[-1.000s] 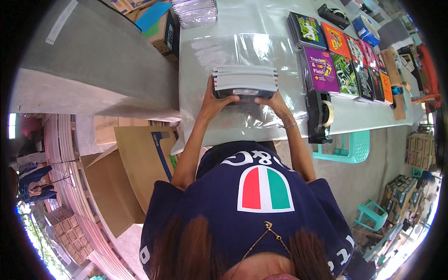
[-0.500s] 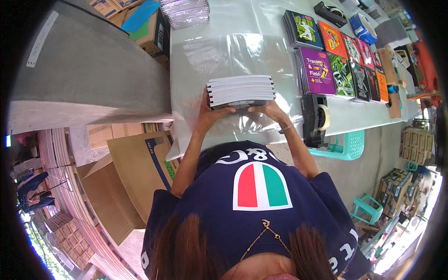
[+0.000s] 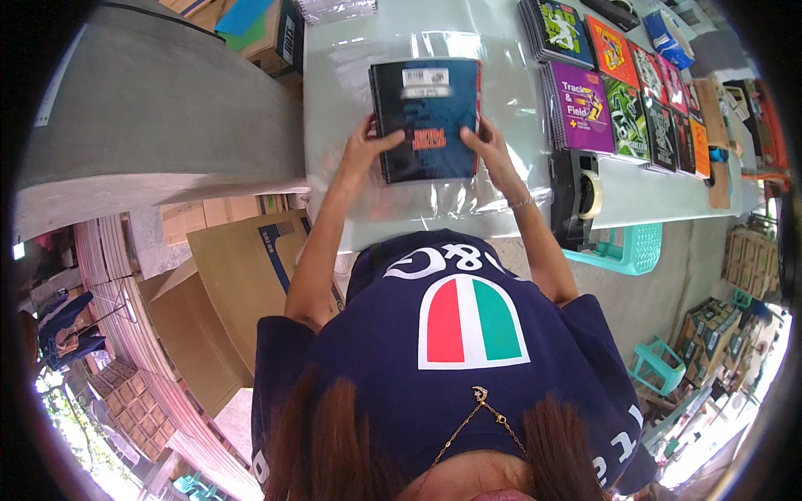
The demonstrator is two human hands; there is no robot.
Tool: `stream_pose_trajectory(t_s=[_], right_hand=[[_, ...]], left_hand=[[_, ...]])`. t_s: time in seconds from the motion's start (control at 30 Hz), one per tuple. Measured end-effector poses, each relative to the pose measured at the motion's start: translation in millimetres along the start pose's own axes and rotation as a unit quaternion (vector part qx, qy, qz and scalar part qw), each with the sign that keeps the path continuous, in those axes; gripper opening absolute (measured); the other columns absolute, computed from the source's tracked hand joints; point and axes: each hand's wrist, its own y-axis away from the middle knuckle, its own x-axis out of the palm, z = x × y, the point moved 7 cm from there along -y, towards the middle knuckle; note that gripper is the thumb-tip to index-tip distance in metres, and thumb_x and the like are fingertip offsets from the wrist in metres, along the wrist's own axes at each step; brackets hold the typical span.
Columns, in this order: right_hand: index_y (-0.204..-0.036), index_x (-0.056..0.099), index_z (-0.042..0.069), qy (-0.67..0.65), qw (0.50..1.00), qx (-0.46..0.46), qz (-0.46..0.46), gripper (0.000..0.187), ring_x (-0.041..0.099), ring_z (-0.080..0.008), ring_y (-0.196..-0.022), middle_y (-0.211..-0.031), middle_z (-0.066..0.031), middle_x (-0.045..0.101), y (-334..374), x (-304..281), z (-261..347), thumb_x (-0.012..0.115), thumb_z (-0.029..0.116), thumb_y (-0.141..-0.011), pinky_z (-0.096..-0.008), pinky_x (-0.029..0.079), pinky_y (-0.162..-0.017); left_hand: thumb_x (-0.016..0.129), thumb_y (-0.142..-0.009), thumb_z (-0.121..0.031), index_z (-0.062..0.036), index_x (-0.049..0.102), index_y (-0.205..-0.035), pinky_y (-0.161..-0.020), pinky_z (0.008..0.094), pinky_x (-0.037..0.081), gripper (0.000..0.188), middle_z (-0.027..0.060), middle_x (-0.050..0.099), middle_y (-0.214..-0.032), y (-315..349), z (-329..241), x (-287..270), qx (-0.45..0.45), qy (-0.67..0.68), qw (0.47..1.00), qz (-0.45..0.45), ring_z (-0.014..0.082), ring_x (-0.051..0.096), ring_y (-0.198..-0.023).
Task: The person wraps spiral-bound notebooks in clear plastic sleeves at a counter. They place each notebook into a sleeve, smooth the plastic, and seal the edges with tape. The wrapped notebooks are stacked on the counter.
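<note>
A stack of spiral-bound notebooks [image 3: 430,100] with a dark blue-black cover shows its back face, with a white label at the far end and red lettering nearer me. My left hand [image 3: 366,149] grips the stack's left side, thumb pressed on the cover. On the opposite side my right hand [image 3: 491,152] holds it the same way. Both sets of fingers are partly hidden at the stack's edges. Beneath it a clear plastic sheet [image 3: 334,108] is spread on the pale table; I cannot tell whether the stack touches it.
Stacks of colourful notebooks [image 3: 578,104] stand at the right of the table. Nearer me is a black tape dispenser [image 3: 572,213] with a tape roll. A teal plastic crate [image 3: 642,250] sits below the table's right edge. An open cardboard box [image 3: 230,275] and a grey concrete pillar [image 3: 159,117] are at left.
The notebook stack has tipped from showing its page edges to showing its flat cover, and it has moved farther from me. Both hands have moved farther out with it.
</note>
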Motion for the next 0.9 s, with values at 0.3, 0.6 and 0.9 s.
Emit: stream_pose_trajectory(t_s=[0.3,0.6,0.9], right_hand=[[-0.11,0.065,-0.006,0.025,0.995,0.073,-0.057,0.055,0.062,-0.012,-0.089,-0.094,-0.0099,0.068,-30.5,-9.9,-28.9,0.07,0.044,-0.086,-0.0263,0.049,-0.079],[-0.098,0.069,-0.006,0.254,0.95,0.005,-0.179,0.069,0.059,-0.0336,-0.092,-0.092,-0.0255,0.063,-31.6,-26.6,-38.0,0.062,0.06,-0.083,-0.0388,0.045,-0.086],[-0.102,0.068,-0.009,0.157,0.975,0.009,-0.156,0.069,0.062,-0.0223,-0.088,-0.095,-0.0186,0.065,-33.1,-30.1,-43.7,0.068,0.056,-0.082,-0.0321,0.048,-0.08]], left_hand=[[0.076,-0.081,-0.027,0.0064,0.056,-0.121,-0.083,0.0297,0.052,0.056,0.0128,0.066,-0.107,-42.5,37.3,-1.9,-0.107,0.038,0.993,0.026,0.0189,0.065,-0.092],[0.075,-0.083,-0.028,0.0064,0.063,-0.114,-0.075,0.029,0.054,0.048,0.0136,0.069,-0.101,-23.5,21.9,5.1,-0.066,-0.031,0.997,-0.002,0.0175,0.067,-0.086],[0.076,-0.082,-0.03,0.0042,0.066,-0.111,-0.072,0.0285,0.054,0.046,0.0114,0.071,-0.096,-39.6,37.5,-1.7,-0.027,-0.052,0.998,0.004,0.0159,0.068,-0.082]])
